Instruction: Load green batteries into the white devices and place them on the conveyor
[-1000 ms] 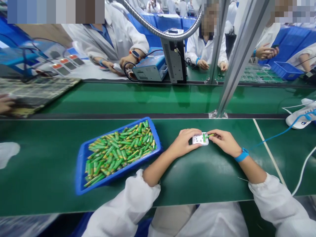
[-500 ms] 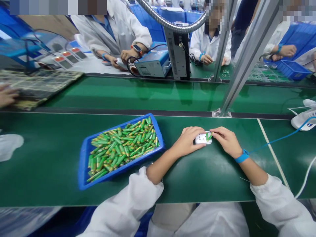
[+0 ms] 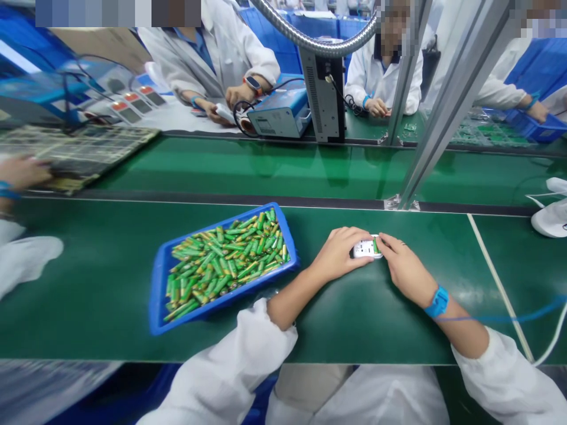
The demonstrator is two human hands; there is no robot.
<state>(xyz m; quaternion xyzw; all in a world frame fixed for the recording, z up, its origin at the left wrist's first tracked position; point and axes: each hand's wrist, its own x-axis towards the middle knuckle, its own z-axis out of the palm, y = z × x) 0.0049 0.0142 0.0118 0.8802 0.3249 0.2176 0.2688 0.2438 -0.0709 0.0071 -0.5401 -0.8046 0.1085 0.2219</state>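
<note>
On the green table (image 3: 336, 324) lies a small white device (image 3: 364, 248) with a green battery (image 3: 376, 245) in its right end. My left hand (image 3: 343, 254) grips the device from the left, fingers along its far edge and thumb at the near edge. The fingers of my right hand (image 3: 405, 262) are pressed together at the device's right end, over the battery; whether they pinch anything is hidden. A blue strap (image 3: 438, 302) circles my right wrist. Left of my hands sits a blue tray (image 3: 155, 295) full of green and gold batteries (image 3: 225, 262).
A metal post (image 3: 436, 127) rises behind the device. Beyond the green strip, people in white coats work beside a blue box (image 3: 279, 115). At the left, another person's hand (image 3: 24, 171) is over a gridded panel (image 3: 106, 147). A white object (image 3: 551, 218) sits at the right.
My right hand has moved in over the device's right end, and the battery there now lies flatter. The person's hand at the left reaches further in. The whole view has shifted slightly.
</note>
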